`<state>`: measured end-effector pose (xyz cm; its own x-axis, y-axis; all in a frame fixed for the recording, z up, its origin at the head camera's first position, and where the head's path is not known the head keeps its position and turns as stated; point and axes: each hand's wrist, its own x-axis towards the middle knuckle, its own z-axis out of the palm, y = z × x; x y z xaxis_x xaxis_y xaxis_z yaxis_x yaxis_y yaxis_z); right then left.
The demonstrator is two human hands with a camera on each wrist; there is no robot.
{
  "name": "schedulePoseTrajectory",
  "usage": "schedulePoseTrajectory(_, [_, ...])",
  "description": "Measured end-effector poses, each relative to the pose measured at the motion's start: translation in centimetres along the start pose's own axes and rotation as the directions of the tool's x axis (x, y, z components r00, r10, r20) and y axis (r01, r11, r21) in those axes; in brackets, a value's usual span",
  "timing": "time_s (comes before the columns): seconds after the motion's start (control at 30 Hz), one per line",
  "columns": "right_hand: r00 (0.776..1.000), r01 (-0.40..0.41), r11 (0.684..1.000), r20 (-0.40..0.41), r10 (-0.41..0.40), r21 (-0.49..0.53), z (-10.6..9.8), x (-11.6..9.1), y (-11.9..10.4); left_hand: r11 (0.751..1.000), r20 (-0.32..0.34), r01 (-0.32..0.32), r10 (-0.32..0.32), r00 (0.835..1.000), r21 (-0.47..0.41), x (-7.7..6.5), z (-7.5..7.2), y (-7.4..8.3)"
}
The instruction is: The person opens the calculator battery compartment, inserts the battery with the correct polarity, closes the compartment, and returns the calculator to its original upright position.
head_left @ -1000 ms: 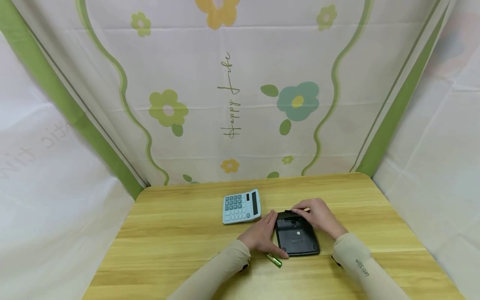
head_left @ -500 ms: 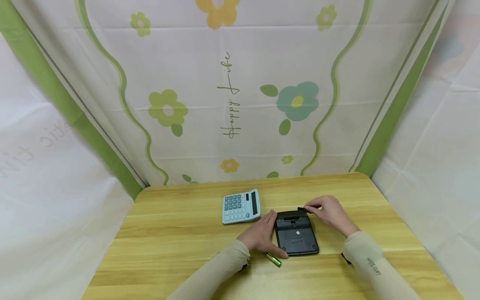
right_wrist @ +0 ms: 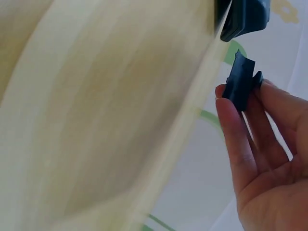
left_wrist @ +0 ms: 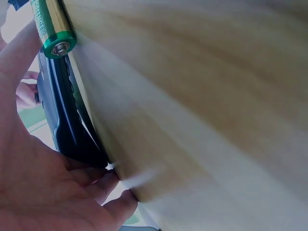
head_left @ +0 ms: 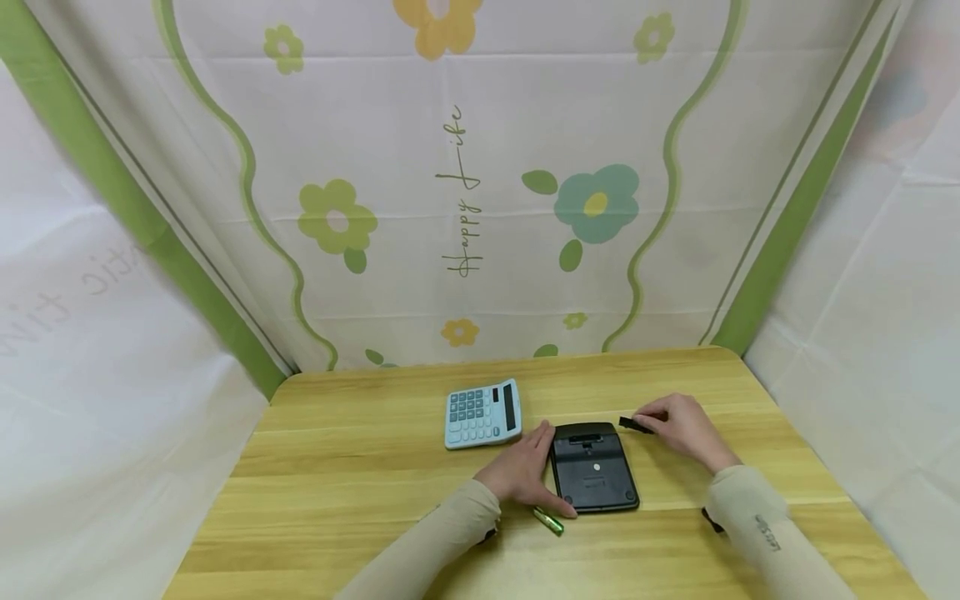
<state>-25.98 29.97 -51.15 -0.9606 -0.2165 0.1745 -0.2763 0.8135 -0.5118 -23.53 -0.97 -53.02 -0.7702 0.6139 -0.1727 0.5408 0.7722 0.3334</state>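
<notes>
A black calculator (head_left: 594,479) lies face down on the wooden table, its battery compartment (head_left: 587,439) uncovered. My left hand (head_left: 522,472) holds it along its left side, thumb at the near corner and fingers at the far corner. In the left wrist view, those fingers (left_wrist: 103,185) bend at the calculator's end. Right of the calculator, my right hand (head_left: 682,427) pinches a small black battery cover (head_left: 635,425), apart from the calculator; the cover (right_wrist: 239,81) shows up close in the right wrist view. A green battery (head_left: 548,522) lies on the table near my left thumb.
A light blue calculator (head_left: 483,414) lies face up left of the black one. The wooden table (head_left: 337,500) ends at a hanging white cloth (head_left: 405,275) with flowers, and similar cloths hang on both sides.
My right hand has lifted the battery cover off the black calculator and moved right with it, exposing the compartment. The left hand, the battery and both calculators stay in place.
</notes>
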Motion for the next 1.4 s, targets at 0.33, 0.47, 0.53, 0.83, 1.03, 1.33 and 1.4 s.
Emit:
schedulePoseTrajectory(0.33, [0.992, -0.112, 0.991, 0.072, 0.106, 0.080, -0.2, -0.4, 1.6, 1.000, -0.001, -0.001, 0.001, 1.000, 0.013, 0.2, 0.2, -0.1])
schedulePoseTrajectory(0.47, [0.990, -0.122, 0.989, 0.079, 0.115, 0.086, 0.0, -0.5, 1.8, 1.000, -0.005, -0.006, 0.006, 1.000, 0.017, 0.2, 0.4, -0.2])
schedulePoseTrajectory(0.53, [0.989, -0.130, 0.987, 0.083, 0.122, 0.091, 0.0, -0.6, 1.9, 1.000, -0.007, -0.010, 0.010, 1.000, 0.019, 0.2, 0.4, -0.3])
schedulePoseTrajectory(0.83, [0.986, -0.154, 0.986, 0.073, 0.150, 0.059, 0.1, -0.8, 2.0, 1.000, -0.008, -0.008, 0.008, 1.000, 0.024, 0.3, 0.6, -0.3])
schedulePoseTrajectory(1.03, [0.981, -0.183, 0.981, 0.076, 0.179, 0.055, 0.0, -0.9, 1.9, 1.000, -0.005, -0.006, 0.006, 1.000, 0.016, 0.3, 0.3, -0.2])
schedulePoseTrajectory(1.33, [0.968, -0.237, 0.971, 0.094, 0.232, 0.042, 0.0, -1.2, 1.5, 1.000, 0.003, -0.002, 0.002, 1.000, 0.024, 0.3, 0.3, -0.2])
schedulePoseTrajectory(1.4, [0.970, -0.230, 0.973, 0.083, 0.227, 0.032, 0.0, -1.3, 1.5, 1.000, 0.003, -0.003, 0.003, 1.000, 0.028, 0.3, 0.4, -0.2])
